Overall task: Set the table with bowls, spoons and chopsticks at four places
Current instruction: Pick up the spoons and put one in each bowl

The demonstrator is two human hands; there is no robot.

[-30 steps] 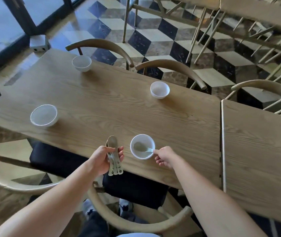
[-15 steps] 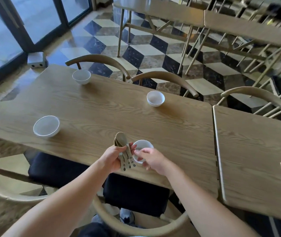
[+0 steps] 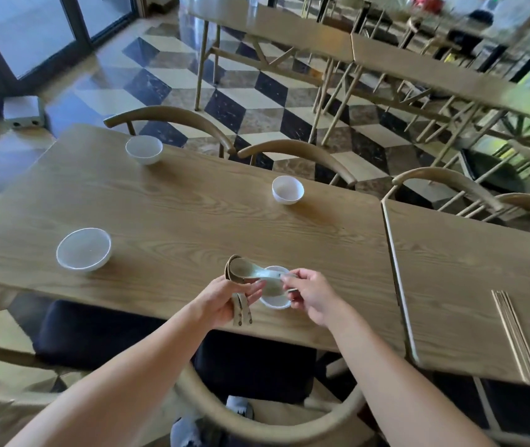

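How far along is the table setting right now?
Four bowls are out; the far-left bowl, far-right bowl and near-left bowl look empty. The left hand holds stacked spoons while the right hand draws one over the nearest bowl. Chopsticks lie unplaced.

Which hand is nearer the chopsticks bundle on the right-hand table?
Right. The right hand is over the near bowl, closer to the chopsticks; the left hand is farther left.

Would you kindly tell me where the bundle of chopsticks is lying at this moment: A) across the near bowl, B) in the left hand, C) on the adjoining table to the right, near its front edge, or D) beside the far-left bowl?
C: the chopsticks lie together on the right-hand table, while the left hand holds only spoons.
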